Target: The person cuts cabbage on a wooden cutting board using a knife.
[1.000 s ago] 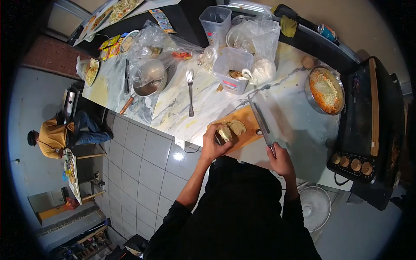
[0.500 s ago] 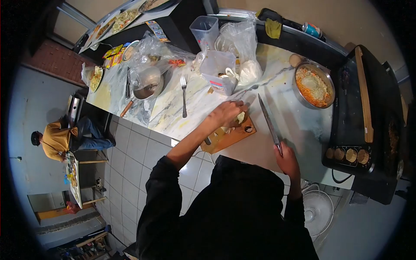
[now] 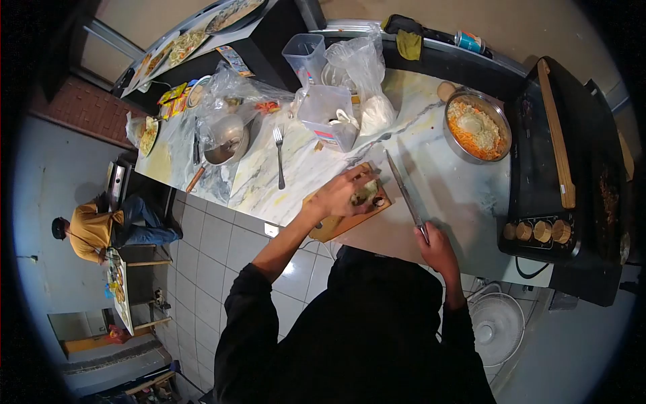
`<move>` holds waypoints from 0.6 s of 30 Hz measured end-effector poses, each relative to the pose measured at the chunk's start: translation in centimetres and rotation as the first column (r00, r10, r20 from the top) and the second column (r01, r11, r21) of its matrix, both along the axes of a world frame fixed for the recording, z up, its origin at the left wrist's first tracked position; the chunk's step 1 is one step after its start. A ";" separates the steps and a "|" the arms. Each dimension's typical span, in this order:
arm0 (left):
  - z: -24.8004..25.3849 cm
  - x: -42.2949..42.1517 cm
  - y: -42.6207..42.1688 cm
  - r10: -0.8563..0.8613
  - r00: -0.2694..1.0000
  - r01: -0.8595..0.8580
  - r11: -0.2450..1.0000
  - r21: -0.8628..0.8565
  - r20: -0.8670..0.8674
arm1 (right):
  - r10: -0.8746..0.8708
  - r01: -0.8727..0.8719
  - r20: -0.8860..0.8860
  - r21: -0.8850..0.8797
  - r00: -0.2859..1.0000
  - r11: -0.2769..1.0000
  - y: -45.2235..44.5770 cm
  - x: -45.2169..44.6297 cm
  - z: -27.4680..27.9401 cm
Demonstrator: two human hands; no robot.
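My left hand is over a wooden cutting board, its fingers curled around a pale greenish piece of food whose kind I cannot make out. A small dark-and-white scrap lies on the board near its right end. To the right of the board, my right hand grips the handle of a long kitchen knife. The blade points away from me, low over the marble-patterned counter and apart from the board. Beyond the board stands a clear plastic container with pale scraps inside.
A metal bowl of shredded orange and pale food stands at right, beside a black griddle. A fork, a saucepan and plastic bags occupy the counter. A person in a yellow top sits at far left.
My left hand has drawn back toward me over the board and turned, showing more of the greenish piece. My right hand still grips the knife. The whole view has shifted slightly.
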State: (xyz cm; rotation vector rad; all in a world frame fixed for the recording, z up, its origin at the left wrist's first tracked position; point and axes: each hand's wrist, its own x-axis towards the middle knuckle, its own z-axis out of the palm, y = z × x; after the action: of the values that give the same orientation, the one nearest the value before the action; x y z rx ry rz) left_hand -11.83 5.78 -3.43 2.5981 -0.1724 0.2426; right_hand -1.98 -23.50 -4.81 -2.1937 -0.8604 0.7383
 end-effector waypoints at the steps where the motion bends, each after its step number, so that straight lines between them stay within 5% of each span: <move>1: -0.3 -0.5 0.6 0.057 0.998 -0.058 0.994 -0.096 -0.013 | 0.004 -0.004 0.007 0.020 1.000 1.000 0.1 -0.2 -0.2; 3: -0.4 -1.7 1.3 0.116 0.993 -0.120 0.974 -0.191 -0.030 | 0.011 -0.012 0.013 0.040 1.000 0.999 0.5 -0.7 -1.2; 6: 0.4 -3.6 1.5 0.412 0.877 -0.472 0.832 -0.290 -0.246 | 0.057 -0.067 0.082 0.125 0.995 0.990 1.4 -1.5 -2.9; 18: -4.4 -6.2 -1.0 0.448 0.893 -0.449 0.889 -0.089 -0.035 | 0.460 -0.470 0.148 0.037 0.875 0.882 7.3 -0.5 -0.5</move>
State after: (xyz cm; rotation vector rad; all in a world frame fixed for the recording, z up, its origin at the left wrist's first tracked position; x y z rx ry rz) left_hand -18.01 4.76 -7.83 2.5098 0.4444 0.3854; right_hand -2.45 -16.16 -5.32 -2.0043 -1.4964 0.7700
